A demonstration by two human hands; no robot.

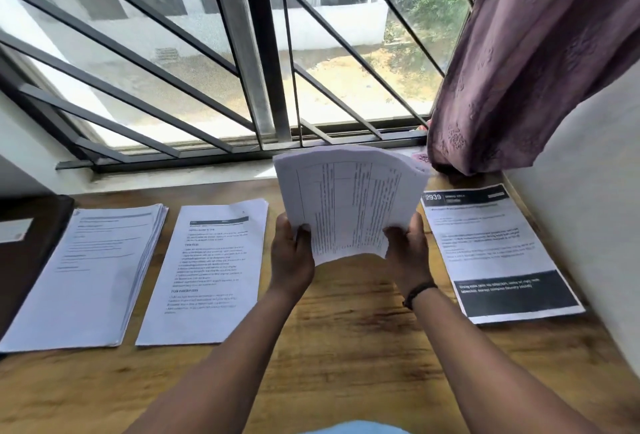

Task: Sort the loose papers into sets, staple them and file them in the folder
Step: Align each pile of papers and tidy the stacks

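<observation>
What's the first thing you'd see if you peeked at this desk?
A fat bundle of papers held up in the middle, gripped by the left hand and the right hand. Three paper piles lie on the wooden desk, and a purple curtain hangs at the barred window's right.

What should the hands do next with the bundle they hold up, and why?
Probably peel off the front sheet and lay it on a matching pile. Both the left hand and right hand grip the unsorted bundle, while three piles already lie on the desk.
</observation>
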